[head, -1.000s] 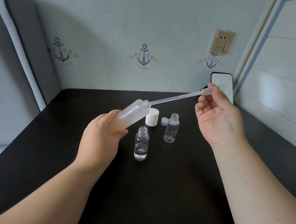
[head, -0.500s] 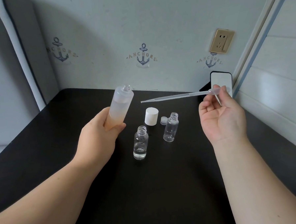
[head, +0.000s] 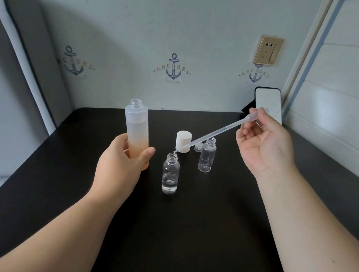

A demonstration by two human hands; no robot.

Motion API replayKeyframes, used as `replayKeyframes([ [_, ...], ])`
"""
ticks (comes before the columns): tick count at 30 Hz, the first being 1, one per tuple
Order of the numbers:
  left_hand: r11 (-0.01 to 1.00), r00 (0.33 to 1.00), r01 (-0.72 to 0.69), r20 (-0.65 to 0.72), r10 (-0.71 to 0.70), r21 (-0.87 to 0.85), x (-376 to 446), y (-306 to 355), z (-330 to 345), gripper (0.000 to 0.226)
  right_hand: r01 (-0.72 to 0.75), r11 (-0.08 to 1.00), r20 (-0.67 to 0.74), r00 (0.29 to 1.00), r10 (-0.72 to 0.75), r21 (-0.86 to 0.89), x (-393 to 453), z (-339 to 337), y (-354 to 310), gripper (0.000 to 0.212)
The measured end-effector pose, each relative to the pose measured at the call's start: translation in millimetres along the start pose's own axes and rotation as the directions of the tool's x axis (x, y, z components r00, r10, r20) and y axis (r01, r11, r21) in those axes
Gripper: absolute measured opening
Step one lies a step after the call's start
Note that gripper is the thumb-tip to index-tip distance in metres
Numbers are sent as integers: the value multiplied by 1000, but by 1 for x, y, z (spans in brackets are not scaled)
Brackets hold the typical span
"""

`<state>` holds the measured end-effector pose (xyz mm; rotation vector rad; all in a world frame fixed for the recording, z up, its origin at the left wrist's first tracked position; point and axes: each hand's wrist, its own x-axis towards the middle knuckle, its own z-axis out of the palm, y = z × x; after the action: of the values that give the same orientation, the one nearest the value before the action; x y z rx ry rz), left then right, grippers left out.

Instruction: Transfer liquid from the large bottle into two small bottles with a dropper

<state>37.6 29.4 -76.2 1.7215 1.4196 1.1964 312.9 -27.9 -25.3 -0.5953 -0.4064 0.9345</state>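
Where black table (head: pixel 169 229) meets wall (head: pixel 200 33), anchor decals (head: pixel 173 67), gold socket (head: pixel 267 50)

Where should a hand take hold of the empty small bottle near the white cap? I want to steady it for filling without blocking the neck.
Probably grip the empty small bottle round its straight lower body, below the shoulder, coming from its right side. It stands upright and open; the small clear cap and white cap crowd its left, and the dropper crosses above its mouth.
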Motion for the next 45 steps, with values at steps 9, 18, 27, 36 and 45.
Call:
replayKeyframes([
  [9, 955, 938, -255, -278, 208, -148, -21, 14, -16, 24, -5, 999, 1, 1000, 5, -37, 3, -1, 2, 14],
  [18, 958, 896, -275, 340, 286, -81, -25, 8, 1, 50, -1, 998, 19, 1000, 2, -56, 2, 0, 1, 14],
  [27, 922, 862, -383, 380, 336, 53, -23, 7, 4, 19, 22, 997, 27, 999, -20, -74, -1, 5, 1, 19],
  [36, 944, 877, -329, 374, 301, 11, -21, 5, 6, 20, 56, 994, 87, 995, -48, -94, 0, 2, 2, 17],
  [45, 947, 877, -322, 377, 298, 2, -22, 7, 6, 17, 84, 989, 112, 991, -70, -124, 0, 2, 2, 22],
])
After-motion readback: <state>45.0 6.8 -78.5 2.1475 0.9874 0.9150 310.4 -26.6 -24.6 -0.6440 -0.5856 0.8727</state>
